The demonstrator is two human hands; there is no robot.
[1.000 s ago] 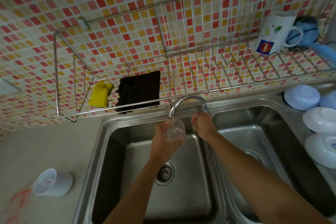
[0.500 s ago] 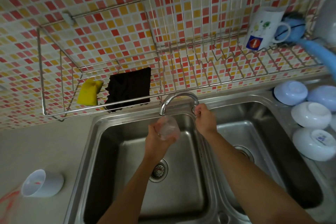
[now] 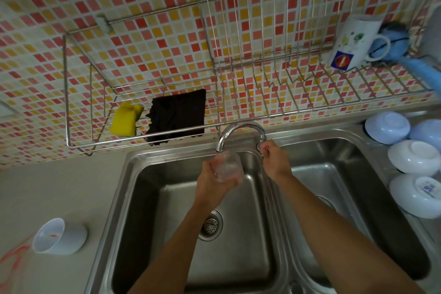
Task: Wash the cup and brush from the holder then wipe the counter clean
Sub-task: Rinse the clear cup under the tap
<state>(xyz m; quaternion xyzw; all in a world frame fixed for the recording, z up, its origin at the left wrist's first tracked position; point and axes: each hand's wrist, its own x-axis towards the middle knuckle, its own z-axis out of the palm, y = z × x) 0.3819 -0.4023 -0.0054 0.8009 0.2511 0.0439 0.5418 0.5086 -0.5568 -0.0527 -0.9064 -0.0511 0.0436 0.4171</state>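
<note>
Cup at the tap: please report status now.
Left hand holds clear cup under faucet. Right hand grips tap handle. Nothing in the way.

A red, orange and cream mosaic tile wall (image 3: pixel 148 7) fills the upper frame; a grey counter (image 3: pixel 59 193) sits lower left.

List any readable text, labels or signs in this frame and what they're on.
No text here can be read.
White mug on the wire rack: a blue patch with a round red sign, its mark too blurred to read; green specks, no letters.
Lowest white bowl on the right: small blue print on its base, too small to read.
Clear cup, faucet: no markings visible.
</note>
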